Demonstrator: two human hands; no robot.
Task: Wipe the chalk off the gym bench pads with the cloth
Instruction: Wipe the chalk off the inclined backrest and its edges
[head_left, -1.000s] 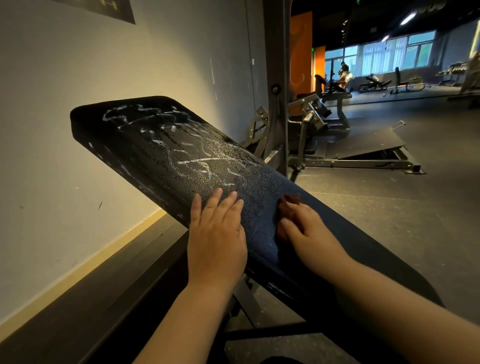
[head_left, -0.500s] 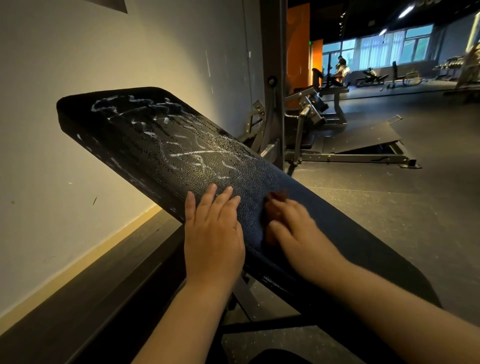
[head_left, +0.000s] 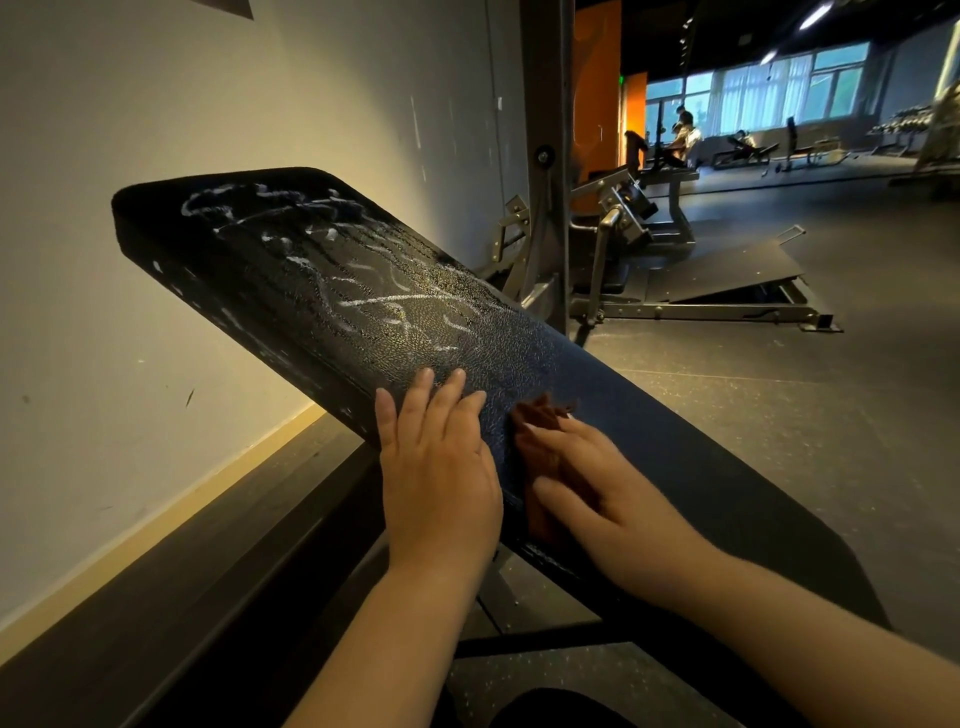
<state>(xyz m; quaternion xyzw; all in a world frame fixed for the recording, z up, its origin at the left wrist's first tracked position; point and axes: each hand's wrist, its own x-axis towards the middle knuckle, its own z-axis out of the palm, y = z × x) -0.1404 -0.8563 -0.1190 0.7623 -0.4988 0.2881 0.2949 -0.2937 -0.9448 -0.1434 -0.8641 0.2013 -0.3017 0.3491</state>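
Head view: the black pad (head_left: 311, 291) slopes up and away to the left, its raised end near the pale wall (head_left: 208, 104). White chalk (head_left: 384, 301) squiggles cover the upper half of the pad, with a few flecks down its left side face; the stretch nearest the hands looks dark and bare.

The cloth (head_left: 540, 415) is dark reddish-brown and lies on the pad's lower middle, under the right hand (head_left: 613, 499). That hand lies flat on it, fingers stretched out and spread, pressing rather than clutching. A crumpled edge of cloth pokes out past the fingertips, and a strip shows between forefinger and thumb, running down towards the pad's near edge.

The left hand (head_left: 436, 467) rests just beside it — palm down on the pad's left edge, fingers straight and close together, holding nothing. Its fingertips reach just short of the lowest chalk lines.

Behind the pad stands a grey steel post (head_left: 545, 156), and beyond that a machine (head_left: 623, 208) with a sloping footplate (head_left: 737, 270) on the dark floor (head_left: 779, 415). Far back are bright windows (head_left: 779, 88) and small, dim figures (head_left: 685, 135) among more benches. A yellowish skirting (head_left: 156, 519) runs along the foot of the wall.
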